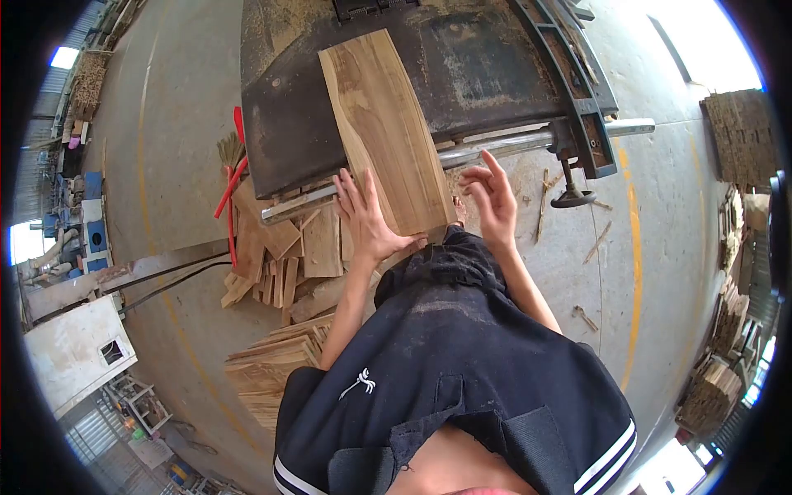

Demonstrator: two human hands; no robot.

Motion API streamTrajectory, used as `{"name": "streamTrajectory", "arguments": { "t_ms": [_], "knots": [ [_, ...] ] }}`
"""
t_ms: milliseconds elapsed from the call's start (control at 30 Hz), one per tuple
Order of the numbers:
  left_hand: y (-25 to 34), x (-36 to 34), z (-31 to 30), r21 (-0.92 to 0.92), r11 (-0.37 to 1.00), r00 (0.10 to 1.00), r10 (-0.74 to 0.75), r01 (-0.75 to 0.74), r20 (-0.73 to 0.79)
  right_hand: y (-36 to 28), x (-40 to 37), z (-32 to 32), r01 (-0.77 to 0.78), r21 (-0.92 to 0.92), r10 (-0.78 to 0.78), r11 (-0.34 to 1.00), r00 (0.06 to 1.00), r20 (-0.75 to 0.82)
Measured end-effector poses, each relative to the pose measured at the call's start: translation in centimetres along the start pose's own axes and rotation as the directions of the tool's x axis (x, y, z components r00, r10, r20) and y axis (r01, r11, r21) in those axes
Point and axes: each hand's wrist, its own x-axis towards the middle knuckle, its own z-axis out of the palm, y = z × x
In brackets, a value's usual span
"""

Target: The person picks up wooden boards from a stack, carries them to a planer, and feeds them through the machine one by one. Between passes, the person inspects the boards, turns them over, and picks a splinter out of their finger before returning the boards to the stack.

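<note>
A long wooden board (388,132) with one wavy edge lies on the dark metal machine table (289,124), its near end sticking out over the table's front edge toward my body. My left hand (369,221) is at the board's near left corner, fingers spread along its left side and thumb reaching across the near end. To the right of the board, my right hand (492,202) is raised, apart from the wood, with its index finger stretched and the others loosely bent. Nothing shows in it.
A black fence (569,91) and a metal rail (511,142) with a handwheel (572,196) are at the right. Wood offcuts (322,243) and stacked boards (280,359) lie at the lower left, near a red frame (232,194). More wood is stacked at far right.
</note>
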Motion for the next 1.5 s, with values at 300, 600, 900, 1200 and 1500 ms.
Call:
{"name": "streamTrajectory", "arguments": {
  "t_ms": [300,600,900,1200,1500],
  "knots": [
    [-1.8,4.7,-0.6,0.074,0.995,0.998,0.066,-0.065,-0.004,4.5,7.2,3.7,0.337,-0.851,-0.151,0.403,0.942,0.301],
    [-4.0,11.1,0.6,0.090,0.990,0.990,0.112,-0.105,-0.085,6.9,13.7,5.7,0.361,-0.877,-0.249,0.317,0.924,0.291],
    [-6.5,19.4,0.6,0.096,0.992,0.990,0.094,-0.084,-0.107,8.6,22.6,8.4,0.363,-0.882,-0.335,0.301,0.906,0.258],
    [-9.5,27.4,1.3,0.086,0.992,0.982,0.109,-0.097,-0.154,10.1,30.5,10.2,0.301,-0.929,-0.322,0.216,0.920,0.224],
    [-10.9,32.5,1.7,0.087,0.993,0.983,0.093,-0.080,-0.161,10.7,36.0,11.2,0.326,-0.924,-0.356,0.201,0.903,0.241]
  ]
}}
